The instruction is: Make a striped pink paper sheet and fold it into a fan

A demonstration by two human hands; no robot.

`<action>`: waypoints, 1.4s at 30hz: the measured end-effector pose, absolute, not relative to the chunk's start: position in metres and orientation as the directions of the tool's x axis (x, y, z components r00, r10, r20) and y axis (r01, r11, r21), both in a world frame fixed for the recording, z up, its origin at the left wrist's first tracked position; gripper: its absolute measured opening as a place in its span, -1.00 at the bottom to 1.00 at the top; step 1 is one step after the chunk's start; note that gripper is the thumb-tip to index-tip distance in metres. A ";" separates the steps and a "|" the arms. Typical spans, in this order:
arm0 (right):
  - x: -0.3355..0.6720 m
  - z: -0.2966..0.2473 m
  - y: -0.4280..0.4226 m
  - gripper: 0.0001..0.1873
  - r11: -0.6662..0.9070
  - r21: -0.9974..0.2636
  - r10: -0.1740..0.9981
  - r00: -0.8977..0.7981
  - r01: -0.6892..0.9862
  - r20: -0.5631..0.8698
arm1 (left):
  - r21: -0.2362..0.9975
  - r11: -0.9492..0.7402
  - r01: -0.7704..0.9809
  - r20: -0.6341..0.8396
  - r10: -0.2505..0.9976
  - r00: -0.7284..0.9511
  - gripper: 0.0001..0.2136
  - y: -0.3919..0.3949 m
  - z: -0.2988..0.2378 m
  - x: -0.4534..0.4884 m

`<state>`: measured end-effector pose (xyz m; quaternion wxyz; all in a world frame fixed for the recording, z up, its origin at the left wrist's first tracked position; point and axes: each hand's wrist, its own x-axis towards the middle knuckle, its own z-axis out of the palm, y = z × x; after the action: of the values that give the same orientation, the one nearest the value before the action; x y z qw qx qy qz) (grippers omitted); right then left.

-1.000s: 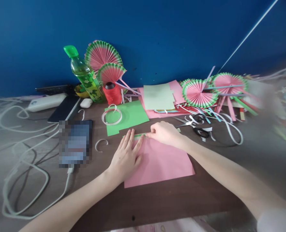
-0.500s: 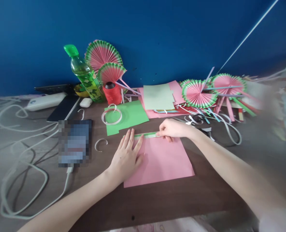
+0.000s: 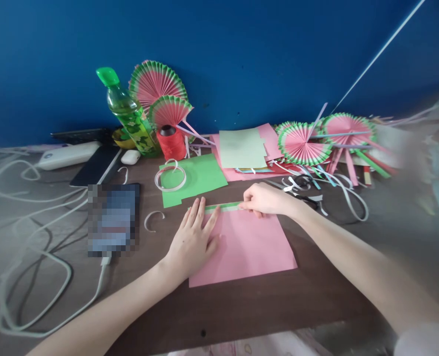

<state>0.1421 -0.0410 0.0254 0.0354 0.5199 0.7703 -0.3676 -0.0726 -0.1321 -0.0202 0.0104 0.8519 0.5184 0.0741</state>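
A pink paper sheet (image 3: pixel 249 247) lies on the dark wooden table in front of me, with a thin green strip (image 3: pixel 225 206) along its far edge. My left hand (image 3: pixel 194 240) lies flat on the sheet's left part, fingers stretched out toward the strip. My right hand (image 3: pixel 264 199) is closed in a pinch and presses on the strip's right end. Black-handled scissors (image 3: pixel 303 190) lie just behind my right wrist.
A green sheet (image 3: pixel 197 175) with a tape ring, a red thread spool (image 3: pixel 172 142), a green bottle (image 3: pixel 128 114) and pleated pink-green paper fans (image 3: pixel 304 143) stand at the back. A phone (image 3: pixel 112 217) with white cables lies left. Paper strips litter the right.
My right hand slid right along the green strip, from its middle to its right end. My left hand stayed flat on the pink sheet.
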 end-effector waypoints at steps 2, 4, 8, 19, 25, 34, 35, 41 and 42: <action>0.143 0.026 -0.041 -0.73 0.201 -0.532 0.777 -0.465 0.822 -0.424 | 0.098 -0.464 0.881 0.116 0.884 0.453 -0.50 -0.132 -0.019 -0.072; 0.143 0.026 -0.042 -0.69 0.213 -0.529 0.775 -0.472 0.821 -0.421 | 0.097 -0.466 0.880 0.113 0.883 0.455 -0.49 -0.132 -0.018 -0.072; 0.140 0.027 -0.043 -0.67 0.229 -0.459 0.797 -0.436 0.858 -0.418 | 0.079 -0.465 0.882 0.102 0.884 0.457 -0.49 -0.132 -0.020 -0.072; 0.146 0.028 -0.032 -0.70 0.123 -0.492 0.741 -0.410 0.862 -0.532 | 0.045 -0.472 0.880 0.146 0.875 0.462 -0.50 -0.132 -0.022 -0.072; 0.167 0.026 -0.030 -0.76 0.023 -0.589 0.717 -0.424 0.808 -0.553 | 0.049 -0.474 0.879 0.166 0.872 0.461 -0.50 -0.132 -0.024 -0.073; 0.171 0.020 -0.030 -0.74 0.062 -0.545 0.747 -0.401 0.836 -0.530 | 0.034 -0.478 0.878 0.168 0.869 0.466 -0.50 -0.132 -0.024 -0.073; 0.170 0.021 -0.030 -0.74 0.069 -0.529 0.753 -0.392 0.846 -0.529 | 0.033 -0.478 0.878 0.171 0.868 0.466 -0.50 -0.132 -0.024 -0.073; 0.166 0.027 -0.032 -0.71 0.082 -0.456 0.776 -0.344 0.886 -0.529 | 0.024 -0.469 0.883 0.185 0.870 0.458 -0.51 -0.132 -0.026 -0.073; 0.166 0.028 -0.032 -0.70 0.079 -0.436 0.782 -0.327 0.896 -0.530 | 0.022 -0.470 0.883 0.184 0.870 0.458 -0.51 -0.132 -0.026 -0.073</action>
<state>0.1664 -0.0321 0.0275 0.0791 0.5744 0.7303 -0.3611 -0.0727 -0.1317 -0.0255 -0.0382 0.8531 0.5135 0.0846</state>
